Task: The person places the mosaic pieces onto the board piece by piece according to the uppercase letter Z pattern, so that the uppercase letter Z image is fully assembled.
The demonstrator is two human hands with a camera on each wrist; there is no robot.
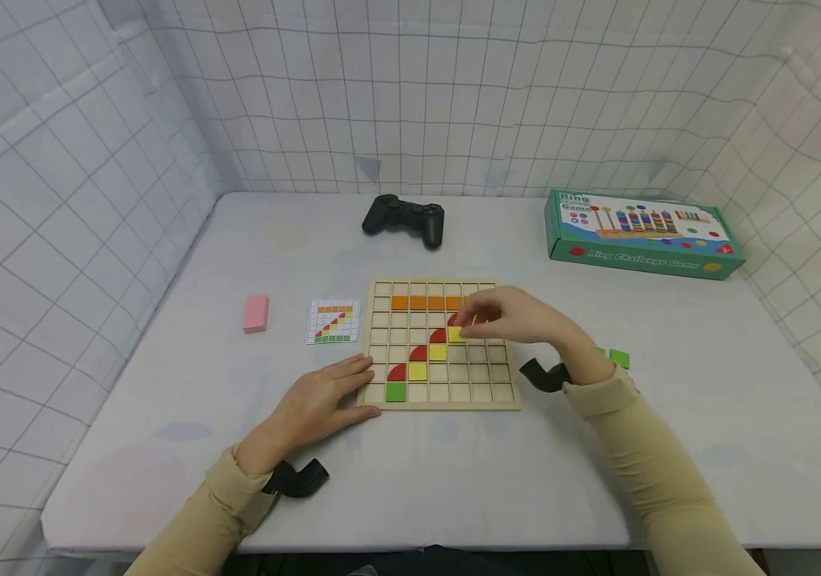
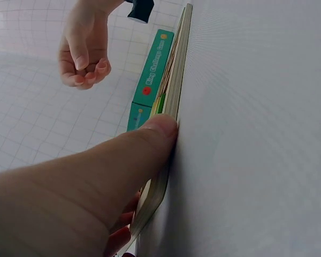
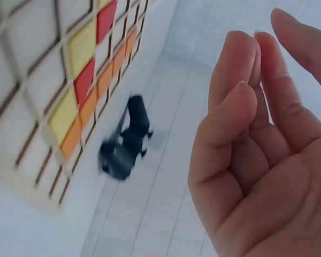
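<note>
The wooden grid board lies on the table with colored tiles in its cells. Orange tiles form a row near the far side, and red quarter-round tiles and yellow square tiles run diagonally. A green square tile sits at the near left. My left hand holds the board's near-left corner, thumb on the front edge and fingers at the left side. Above the board hovers my right hand, fingers loosely bent and nothing between them in the right wrist view.
A small pattern card lies left of the board, and a pink block farther left. Loose green tiles are near my right wrist. A black game controller and a green game box stand at the back.
</note>
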